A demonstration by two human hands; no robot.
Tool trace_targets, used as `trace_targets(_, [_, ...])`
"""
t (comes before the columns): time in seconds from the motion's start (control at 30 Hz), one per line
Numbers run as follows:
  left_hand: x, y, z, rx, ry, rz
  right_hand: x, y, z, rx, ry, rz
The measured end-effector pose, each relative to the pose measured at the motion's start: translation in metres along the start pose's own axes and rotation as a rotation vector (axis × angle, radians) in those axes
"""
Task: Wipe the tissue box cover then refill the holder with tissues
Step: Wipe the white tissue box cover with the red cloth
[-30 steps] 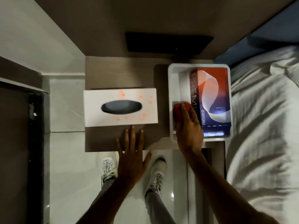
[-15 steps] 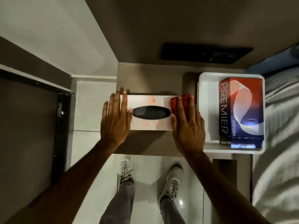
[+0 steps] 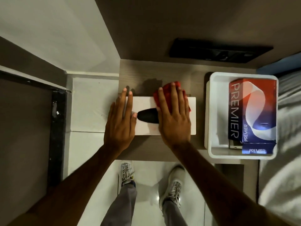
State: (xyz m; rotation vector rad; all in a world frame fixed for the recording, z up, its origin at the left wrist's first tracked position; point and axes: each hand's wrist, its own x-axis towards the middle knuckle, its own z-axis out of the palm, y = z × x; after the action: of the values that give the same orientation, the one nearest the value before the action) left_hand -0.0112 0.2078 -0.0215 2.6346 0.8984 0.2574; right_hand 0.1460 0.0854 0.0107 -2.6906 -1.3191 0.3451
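R hand point(image 3: 174, 118) fingers flat, pressing red cloth point(image 3: 167, 90) on tissue cover point(image 3: 192, 115); L hand point(image 3: 120, 121) flat, steadying.

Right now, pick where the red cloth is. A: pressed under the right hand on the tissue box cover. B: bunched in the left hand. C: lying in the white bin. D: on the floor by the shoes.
A: the right hand lies flat on the red cloth atop the tissue box cover, while the left hand steadies the cover's other end.
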Motion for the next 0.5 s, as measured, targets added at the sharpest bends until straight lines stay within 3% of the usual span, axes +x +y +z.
trace_targets(0.07, [0.001, -0.001, 0.0, -0.023, -0.008, 0.002, 0.002, 0.018, -0.004, -0.03, -0.034, -0.03])
trace_targets(0.23, [0.006, -0.009, 0.0, -0.025, -0.074, 0.037, 0.009, -0.02, 0.006, 0.047, 0.104, 0.324])
trace_targets(0.33, [0.004, -0.013, 0.002, -0.008, -0.068, 0.066, 0.011, -0.057, 0.017, 0.057, 0.056, 0.18])
trace_targets(0.43, [0.006, -0.011, 0.003, -0.072, -0.082, 0.008, 0.011, -0.033, 0.014, -0.031, 0.009, -0.068])
trace_targets(0.5, [0.008, -0.008, 0.003, -0.138, -0.078, -0.026, 0.009, -0.008, 0.008, -0.076, -0.005, -0.115])
